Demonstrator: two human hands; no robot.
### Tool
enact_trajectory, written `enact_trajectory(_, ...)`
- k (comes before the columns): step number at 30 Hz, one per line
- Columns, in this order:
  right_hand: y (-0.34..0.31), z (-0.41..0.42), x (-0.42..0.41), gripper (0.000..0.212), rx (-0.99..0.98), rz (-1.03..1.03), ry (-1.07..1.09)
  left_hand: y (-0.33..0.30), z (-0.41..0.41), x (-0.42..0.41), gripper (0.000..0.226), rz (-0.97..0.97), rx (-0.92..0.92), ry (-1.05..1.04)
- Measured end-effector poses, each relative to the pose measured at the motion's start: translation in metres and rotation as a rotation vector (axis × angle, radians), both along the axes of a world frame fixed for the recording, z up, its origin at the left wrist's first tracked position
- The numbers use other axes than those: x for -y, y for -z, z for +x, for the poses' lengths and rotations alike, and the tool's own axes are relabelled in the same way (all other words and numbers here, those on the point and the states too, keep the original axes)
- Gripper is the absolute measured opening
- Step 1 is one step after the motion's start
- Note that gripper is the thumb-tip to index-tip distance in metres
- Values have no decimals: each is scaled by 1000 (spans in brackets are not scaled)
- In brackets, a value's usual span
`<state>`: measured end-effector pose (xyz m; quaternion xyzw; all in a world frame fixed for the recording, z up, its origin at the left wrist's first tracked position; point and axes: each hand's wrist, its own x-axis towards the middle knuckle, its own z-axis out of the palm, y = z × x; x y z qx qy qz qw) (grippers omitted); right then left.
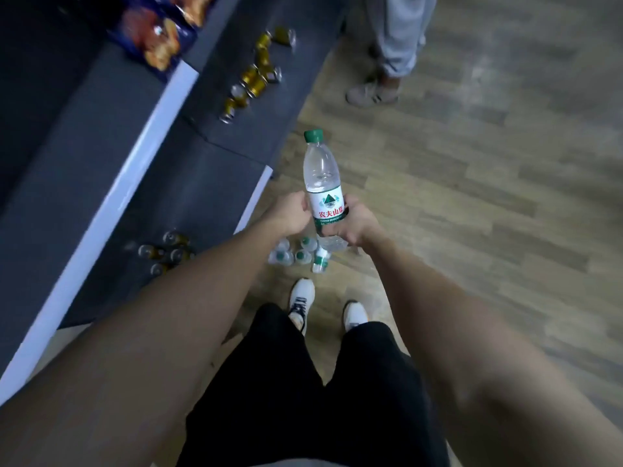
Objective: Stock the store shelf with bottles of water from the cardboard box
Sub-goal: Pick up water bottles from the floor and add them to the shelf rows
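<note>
Above floor bottles [303, 252]: water bottle [323, 178] upright, gripped between left hand [290, 214], right hand [350, 224].

There is a single view, from the person's head, tilted steeply down and forward. It looks close over both forearms toward the wooden floor [472, 197], with the dark shelf [188, 183] running along its left side.

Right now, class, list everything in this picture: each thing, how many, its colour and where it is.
Held water bottle: one, clear, green cap, upright between both hands.
Bottles on the floor: several, clear, green caps, below the hands.
Gold cans: several, upper dark shelf.
Cans on the lower shelf: a few, blurred.
Snack bags: blue and orange, top left.
Bystander's legs: grey trousers, top.
Left hand: on the bottle's label.
Right hand: grips the bottle.
White shoes: two.
</note>
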<state>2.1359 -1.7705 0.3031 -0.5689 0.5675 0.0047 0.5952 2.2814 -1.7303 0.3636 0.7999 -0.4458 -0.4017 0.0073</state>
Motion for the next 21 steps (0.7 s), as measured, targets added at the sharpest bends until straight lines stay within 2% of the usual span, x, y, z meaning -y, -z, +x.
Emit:
enact_trajectory(4, -95, 33, 25, 72, 140, -158, -88, -100, 32, 4, 7, -153, 104, -106)
enact_trajectory(9, -192, 90, 25, 77, 306, -329, -210, -200, 79, -33, 7, -301, 238, -204)
enact_trajectory(14, -296, 150, 0, 69, 444, -479, -362, -274, 135, -85, 16, -409, 335, -356)
enact_trajectory(16, -316, 167, -5, 60, 466, -521, -395, -287, 148, -98, 16, -430, 329, -377)
enact_trajectory(21, -378, 231, -59, 64, 560, -605, -461, -339, 194, -160, 16, -555, 388, -469)
